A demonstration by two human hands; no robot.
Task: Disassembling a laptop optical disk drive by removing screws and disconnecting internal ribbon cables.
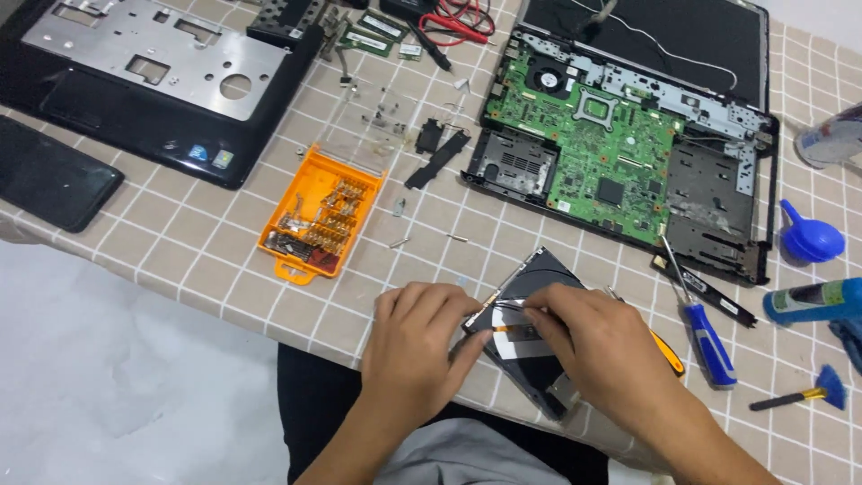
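Observation:
A flat black and silver drive unit (532, 280) lies tilted at the near edge of the table. My left hand (415, 341) grips its left corner with fingers curled on the edge. My right hand (600, 339) rests on top of it, fingertips pinching at a small orange ribbon strip (512, 330) on its surface. Behind it lies an opened laptop base with a green circuit board (593, 144) exposed.
An orange bit case (319, 216) sits left of the drive. A blue-handled screwdriver (705, 337), a blue blower (811, 238), a blue tube (813, 301) and a small brush (804, 393) lie right. A black laptop cover (153, 76) and dark tablet (49, 180) lie far left. Loose screws dot the checked cloth.

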